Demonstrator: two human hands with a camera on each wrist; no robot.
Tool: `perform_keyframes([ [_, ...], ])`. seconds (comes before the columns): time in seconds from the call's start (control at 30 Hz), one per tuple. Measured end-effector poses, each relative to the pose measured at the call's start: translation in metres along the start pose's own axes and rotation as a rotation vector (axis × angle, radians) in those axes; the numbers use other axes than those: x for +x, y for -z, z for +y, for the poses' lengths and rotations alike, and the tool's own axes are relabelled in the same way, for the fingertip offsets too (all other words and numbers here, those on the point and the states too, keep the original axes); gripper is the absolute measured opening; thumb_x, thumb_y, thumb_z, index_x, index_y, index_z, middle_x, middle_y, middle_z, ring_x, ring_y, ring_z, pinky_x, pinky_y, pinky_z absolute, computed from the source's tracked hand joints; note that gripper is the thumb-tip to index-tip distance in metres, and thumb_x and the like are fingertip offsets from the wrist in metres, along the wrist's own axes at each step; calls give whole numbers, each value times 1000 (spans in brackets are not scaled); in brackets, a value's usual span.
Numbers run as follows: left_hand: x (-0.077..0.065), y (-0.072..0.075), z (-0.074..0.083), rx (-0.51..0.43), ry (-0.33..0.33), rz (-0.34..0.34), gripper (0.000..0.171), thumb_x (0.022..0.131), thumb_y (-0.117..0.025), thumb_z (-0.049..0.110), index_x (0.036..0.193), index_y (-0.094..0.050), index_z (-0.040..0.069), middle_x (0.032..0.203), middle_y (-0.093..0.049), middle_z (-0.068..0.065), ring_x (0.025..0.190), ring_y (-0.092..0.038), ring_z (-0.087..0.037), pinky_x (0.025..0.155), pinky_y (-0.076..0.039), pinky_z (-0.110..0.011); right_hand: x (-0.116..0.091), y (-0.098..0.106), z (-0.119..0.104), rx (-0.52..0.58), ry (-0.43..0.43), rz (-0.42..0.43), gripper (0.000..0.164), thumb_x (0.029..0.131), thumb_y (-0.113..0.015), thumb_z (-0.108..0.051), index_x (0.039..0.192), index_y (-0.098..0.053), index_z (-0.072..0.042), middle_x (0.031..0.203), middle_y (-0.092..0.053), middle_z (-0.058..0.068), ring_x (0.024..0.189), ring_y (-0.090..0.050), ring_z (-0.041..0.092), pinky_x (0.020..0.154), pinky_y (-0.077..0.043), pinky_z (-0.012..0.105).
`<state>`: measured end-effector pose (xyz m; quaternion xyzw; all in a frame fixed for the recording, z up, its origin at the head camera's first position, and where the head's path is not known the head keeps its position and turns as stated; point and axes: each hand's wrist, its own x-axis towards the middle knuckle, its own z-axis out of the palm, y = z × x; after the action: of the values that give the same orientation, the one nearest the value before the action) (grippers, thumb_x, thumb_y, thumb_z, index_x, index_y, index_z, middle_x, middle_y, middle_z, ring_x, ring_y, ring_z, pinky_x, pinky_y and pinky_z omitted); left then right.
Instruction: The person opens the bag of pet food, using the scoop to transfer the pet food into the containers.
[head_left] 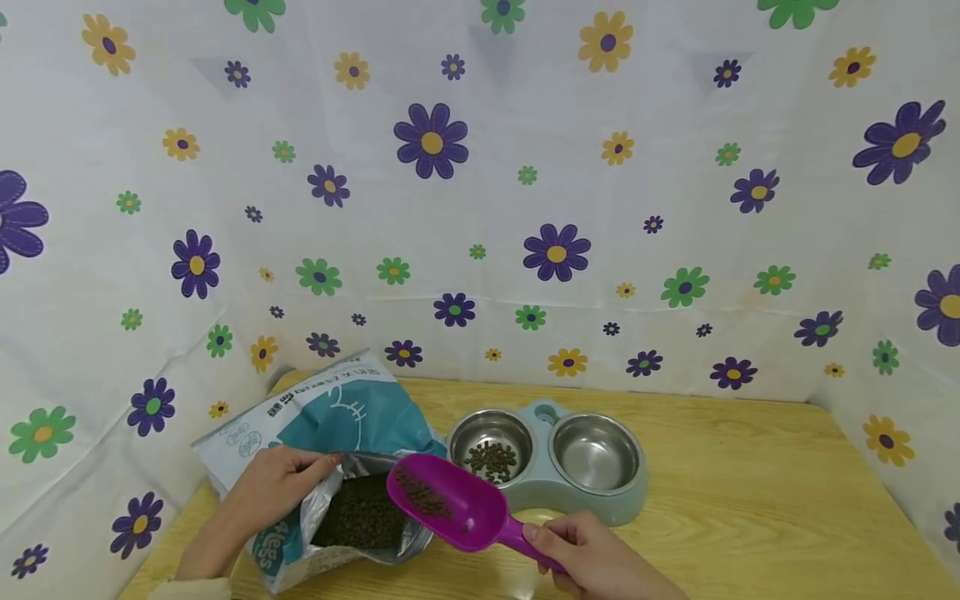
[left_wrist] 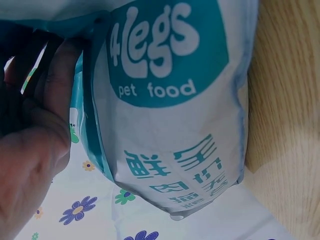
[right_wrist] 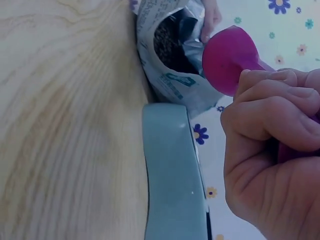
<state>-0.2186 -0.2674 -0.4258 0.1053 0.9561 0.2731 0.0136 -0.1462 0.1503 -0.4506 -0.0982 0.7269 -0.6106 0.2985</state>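
A teal and white pet food bag (head_left: 352,412) lies at the left of the table with its mouth open, showing dark kibble (head_left: 360,517) inside. My left hand (head_left: 273,487) grips the rim of that mouth, thumb over the edge; the left wrist view shows the hand (left_wrist: 35,125) beside the printed bag (left_wrist: 165,120), partly in shadow. My right hand (head_left: 592,554) holds a magenta scoop (head_left: 480,508) by its handle, fingers curled round it. Some brown kibble (head_left: 423,492) lies toward the scoop's front lip, which overlaps the bag's right edge in the head view.
Behind the scoop stands a pale blue double-bowl feeder (head_left: 542,467). Its left steel bowl (head_left: 487,418) contains a little kibble; the right steel bowl (head_left: 596,454) shows bare metal. A flower-printed sheet (head_left: 480,200) hangs around the wooden table (head_left: 750,500).
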Motion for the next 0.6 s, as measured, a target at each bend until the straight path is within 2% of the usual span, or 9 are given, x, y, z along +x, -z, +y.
perform_keyframes([
  [0.3, 1, 1, 1, 15, -7, 11, 53, 103, -58, 44, 58, -42, 21, 57, -26, 12, 52, -24, -2, 53, -25, -21, -13, 22, -4, 27, -55, 76, 54, 101, -56, -55, 93, -65, -2, 61, -49, -2, 46, -30, 9, 41, -25, 20],
  [0.47, 1, 1, 1, 11, -8, 7, 53, 103, -58, 44, 58, -42, 21, 56, -25, 12, 52, -23, -2, 53, -25, -21, -16, 34, -5, -13, -57, 159, 51, 102, -57, -51, 93, -64, -1, 59, -47, -3, 45, -28, 8, 39, -24, 20],
  [0.6, 0, 1, 0, 8, 7, -10, 54, 103, -57, 46, 58, -41, 20, 57, -26, 12, 52, -23, -3, 53, -25, -22, -17, 38, -9, -89, -32, 240, 42, 103, -58, -41, 90, -64, -1, 56, -45, -4, 44, -28, 8, 39, -24, 20],
])
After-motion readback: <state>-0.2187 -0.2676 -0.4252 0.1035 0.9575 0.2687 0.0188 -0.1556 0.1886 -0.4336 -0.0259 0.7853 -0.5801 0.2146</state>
